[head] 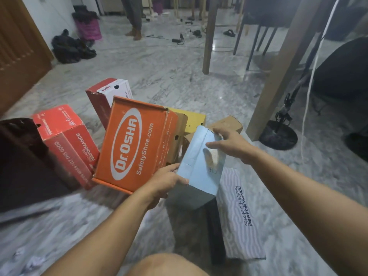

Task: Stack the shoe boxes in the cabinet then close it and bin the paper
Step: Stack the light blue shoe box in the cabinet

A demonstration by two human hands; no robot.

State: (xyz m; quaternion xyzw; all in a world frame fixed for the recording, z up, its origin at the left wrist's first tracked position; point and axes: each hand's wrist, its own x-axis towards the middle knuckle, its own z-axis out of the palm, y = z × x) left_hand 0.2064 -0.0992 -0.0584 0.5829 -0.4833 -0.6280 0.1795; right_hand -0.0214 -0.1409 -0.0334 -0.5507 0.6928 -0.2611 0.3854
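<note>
Hands – left [166,181], right [229,143] – grip blue box [201,166]; contents hidden.

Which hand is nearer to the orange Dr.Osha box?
Left. The left hand grips the pale blue box right at the orange Dr.Osha box's lower corner; the right hand holds the blue box's far side, farther away.

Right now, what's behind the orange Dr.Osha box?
Behind the orange Dr.Osha box: a red-and-white box and a yellow box, each partly covered. Their lower parts are hidden.
</note>
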